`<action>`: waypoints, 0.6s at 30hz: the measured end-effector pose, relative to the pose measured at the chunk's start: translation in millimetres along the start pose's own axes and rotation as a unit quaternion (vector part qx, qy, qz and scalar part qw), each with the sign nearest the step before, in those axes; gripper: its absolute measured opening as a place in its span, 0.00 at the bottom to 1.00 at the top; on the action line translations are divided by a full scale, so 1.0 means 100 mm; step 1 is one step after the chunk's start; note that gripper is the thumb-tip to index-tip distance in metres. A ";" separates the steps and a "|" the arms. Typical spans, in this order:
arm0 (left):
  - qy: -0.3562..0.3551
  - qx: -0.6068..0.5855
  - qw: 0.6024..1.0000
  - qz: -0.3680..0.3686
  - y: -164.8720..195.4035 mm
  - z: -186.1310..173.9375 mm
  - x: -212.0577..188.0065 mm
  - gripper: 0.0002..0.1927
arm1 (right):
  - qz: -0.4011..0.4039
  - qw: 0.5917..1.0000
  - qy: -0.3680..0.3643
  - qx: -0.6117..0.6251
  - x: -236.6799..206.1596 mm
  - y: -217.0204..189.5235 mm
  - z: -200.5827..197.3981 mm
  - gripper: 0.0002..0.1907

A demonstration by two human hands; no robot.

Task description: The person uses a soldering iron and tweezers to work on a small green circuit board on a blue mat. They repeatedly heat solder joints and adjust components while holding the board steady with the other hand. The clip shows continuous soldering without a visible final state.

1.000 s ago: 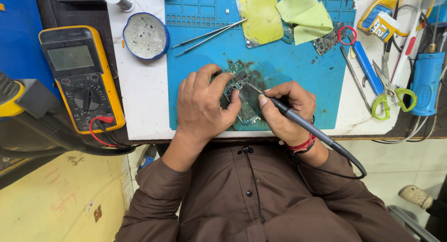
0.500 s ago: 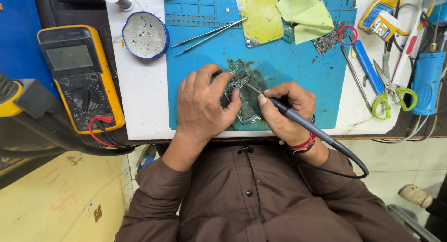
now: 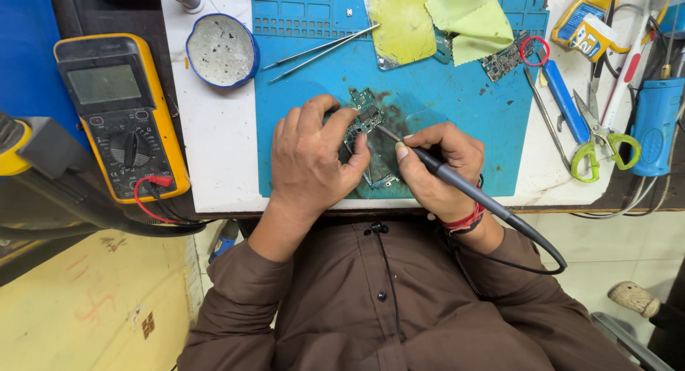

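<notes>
Our left hand point(image 3: 310, 160) pinches the small green circuit board point(image 3: 366, 121) by its edges on the blue mat point(image 3: 457, 121); our right hand point(image 3: 435, 168) grips the soldering iron point(image 3: 457, 185) like a pen, tip on the board; we judge the board light, stiff and fragile, best held at the rim.

A: Circuit board point(image 3: 369, 121) under the left hand point(image 3: 310, 160) is green, matt, with small shiny metal parts. Soldering iron point(image 3: 457, 182) in the right hand point(image 3: 439, 168) has a black matt plastic grip and bare metal tip.

B: The mat point(image 3: 457, 114) is blue rubbery, matt, stained dark. At 12 o'clock, yellow-green cloth point(image 3: 471, 18), soft. At 10 o'clock, metal tweezers point(image 3: 317, 51), glossy; multimeter point(image 3: 121, 114) in yellow plastic.
</notes>
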State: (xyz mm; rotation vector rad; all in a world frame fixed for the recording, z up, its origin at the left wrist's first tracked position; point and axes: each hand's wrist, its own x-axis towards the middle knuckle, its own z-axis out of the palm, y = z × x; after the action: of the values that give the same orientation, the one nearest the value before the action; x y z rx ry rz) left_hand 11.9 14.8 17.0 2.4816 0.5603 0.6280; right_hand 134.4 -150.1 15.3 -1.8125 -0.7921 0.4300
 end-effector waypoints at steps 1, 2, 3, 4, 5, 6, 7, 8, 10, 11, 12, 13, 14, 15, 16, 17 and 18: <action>0.000 0.000 1.000 -0.001 0.00 0.00 0.00 0.16 | -0.006 1.000 -0.001 -0.004 0.00 0.00 0.00 0.05; -0.002 0.001 1.000 0.000 -0.01 0.00 0.00 0.16 | -0.012 1.000 -0.002 -0.008 0.01 0.00 0.00 0.05; -0.005 0.001 1.000 0.000 0.00 0.00 0.00 0.16 | -0.017 1.000 -0.003 -0.013 0.00 -0.01 0.00 0.05; -0.008 0.001 1.000 0.000 0.00 0.00 0.00 0.16 | -0.011 1.000 -0.003 -0.011 0.00 -0.01 0.00 0.05; -0.006 0.000 1.000 0.000 0.00 0.00 0.00 0.16 | -0.007 1.000 -0.003 -0.008 0.00 -0.01 0.00 0.05; -0.003 -0.001 1.000 0.001 -0.01 0.00 0.00 0.16 | -0.003 1.000 -0.004 -0.005 0.00 -0.01 0.00 0.05; 0.000 -0.002 1.000 0.001 0.00 0.00 0.00 0.16 | -0.012 1.000 -0.003 -0.012 0.00 -0.01 0.00 0.05; -0.001 -0.001 1.000 0.001 0.00 0.00 0.00 0.16 | -0.020 1.000 -0.002 -0.019 0.00 -0.01 0.01 0.05; -0.005 0.001 1.000 0.001 -0.01 -0.01 0.00 0.16 | -0.025 0.999 -0.002 -0.024 0.01 -0.01 0.01 0.05; -0.004 -0.001 1.000 0.002 0.00 0.00 0.00 0.16 | -0.022 1.000 -0.002 -0.021 0.00 -0.01 0.01 0.05; -0.002 -0.002 1.000 0.003 0.00 -0.01 0.00 0.16 | -0.020 1.000 -0.002 -0.018 0.01 -0.01 0.01 0.05; 0.001 -0.003 1.000 0.004 -0.01 -0.01 0.00 0.16 | -0.024 1.000 -0.001 -0.020 0.01 -0.01 0.01 0.05; 0.000 -0.002 1.000 0.004 -0.01 -0.01 0.00 0.16 | -0.027 0.999 -0.001 -0.023 0.01 -0.01 0.01 0.05; -0.001 -0.002 1.000 0.003 -0.01 -0.01 0.00 0.16 | -0.030 0.999 0.000 -0.025 0.01 -0.01 0.01 0.05; -0.002 -0.001 1.000 0.003 0.00 -0.01 0.00 0.16 | -0.028 0.999 -0.001 -0.025 0.00 -0.02 0.01 0.05; -0.002 -0.002 1.000 0.002 0.00 -0.01 0.00 0.16 | -0.027 0.999 -0.001 -0.025 0.00 -0.02 0.01 0.05; -0.003 -0.002 1.000 0.001 -0.01 -0.01 0.00 0.16 | -0.026 0.999 -0.001 -0.024 0.01 -0.02 0.01 0.05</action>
State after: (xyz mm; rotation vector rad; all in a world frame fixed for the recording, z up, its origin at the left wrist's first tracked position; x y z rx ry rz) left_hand 11.5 15.7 17.4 2.4793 0.5528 0.6226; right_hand 133.6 -148.3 16.5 -1.8314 -0.8556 0.3823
